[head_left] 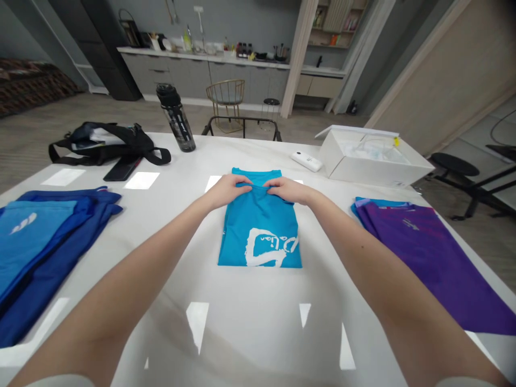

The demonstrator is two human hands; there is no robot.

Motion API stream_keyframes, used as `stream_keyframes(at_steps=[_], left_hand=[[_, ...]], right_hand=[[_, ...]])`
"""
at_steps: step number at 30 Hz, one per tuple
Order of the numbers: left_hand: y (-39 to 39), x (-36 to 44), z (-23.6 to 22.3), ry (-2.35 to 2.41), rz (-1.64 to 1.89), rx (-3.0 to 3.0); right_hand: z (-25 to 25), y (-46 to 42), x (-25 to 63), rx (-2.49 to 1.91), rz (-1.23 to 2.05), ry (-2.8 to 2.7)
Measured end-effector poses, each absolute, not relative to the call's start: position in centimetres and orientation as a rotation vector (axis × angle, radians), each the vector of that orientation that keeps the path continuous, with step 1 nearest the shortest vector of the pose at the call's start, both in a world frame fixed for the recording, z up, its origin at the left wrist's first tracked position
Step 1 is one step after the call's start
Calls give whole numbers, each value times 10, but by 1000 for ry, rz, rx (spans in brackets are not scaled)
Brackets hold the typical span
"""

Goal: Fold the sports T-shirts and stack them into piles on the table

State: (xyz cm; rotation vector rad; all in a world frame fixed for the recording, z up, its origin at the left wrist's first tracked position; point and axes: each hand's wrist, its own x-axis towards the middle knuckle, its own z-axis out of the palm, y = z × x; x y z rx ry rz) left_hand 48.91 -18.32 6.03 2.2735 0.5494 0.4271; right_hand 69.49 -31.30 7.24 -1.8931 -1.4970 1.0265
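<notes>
A teal T-shirt (258,220) with white lettering lies folded into a narrow rectangle in the middle of the white table. Near its far end, my left hand (230,190) pinches the upper layer's edge from the left. My right hand (288,190) pinches the same edge from the right, a short gap away. Beyond the fingers, a strip of the lower layer shows flat on the table. Both thumbs point inward along the edge, and the fingertips are partly hidden by cloth.
Folded blue clothes (52,226) lie at the left, and a purple shirt (427,252) at the right. Farther back are a black bag (108,140), a phone (121,168), a dark bottle (177,121), a white handheld device (306,160) and an open white box (363,166).
</notes>
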Motion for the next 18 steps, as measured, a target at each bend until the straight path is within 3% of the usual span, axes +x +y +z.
stream_keyframes(at_steps=[10,14,18], left_hand=[[-88,559,26,869,386,2370],[-85,563,6,1048,428,2500],[-122,566,0,1021,706,2801]], right_hand=[[45,-207,752,-2073,902,-1531],[17,-205,763,-2154,534,-1590],[-4,-228,750,-2230,-78,-1539]])
